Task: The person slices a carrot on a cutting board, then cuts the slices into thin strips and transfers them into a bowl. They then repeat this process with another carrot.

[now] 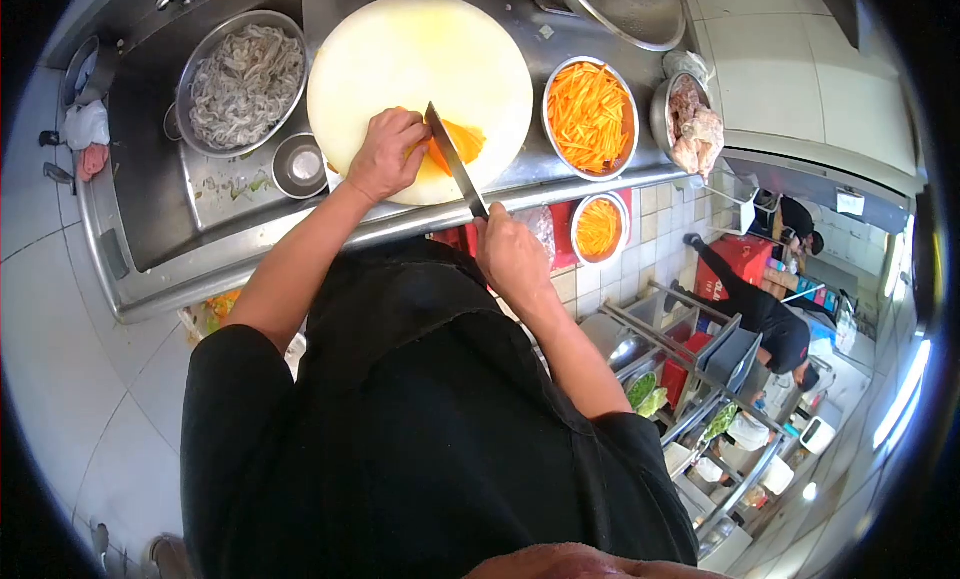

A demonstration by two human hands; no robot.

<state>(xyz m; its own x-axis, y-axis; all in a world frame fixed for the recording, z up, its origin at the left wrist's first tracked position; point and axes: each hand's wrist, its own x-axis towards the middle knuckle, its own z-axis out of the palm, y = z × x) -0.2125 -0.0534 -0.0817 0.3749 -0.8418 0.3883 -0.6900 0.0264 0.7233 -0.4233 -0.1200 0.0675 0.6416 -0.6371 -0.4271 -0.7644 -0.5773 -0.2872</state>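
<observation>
My right hand point(512, 254) is wrapped round the handle of a kitchen knife point(456, 161), whose blade points away from me over the round cutting board point(420, 54). Under the curled fingers of my left hand point(390, 154) is a piece of carrot, mostly hidden and close to the blade's left side. Thin carrot slices point(463, 139) lie fanned out just right of the blade. Right of the board stands a metal bowl point(547, 139) heaped with carrot strips point(590, 117).
At left, the sink point(140, 179) holds a bowl of greyish strips point(250, 74) and a small metal bowl point(298, 166). Raw meat point(695, 129) fills a bowl at right. Lower down sits another bowl of carrot strips point(598, 229). Co-workers point(765, 314) stand beyond a metal rack point(690, 359).
</observation>
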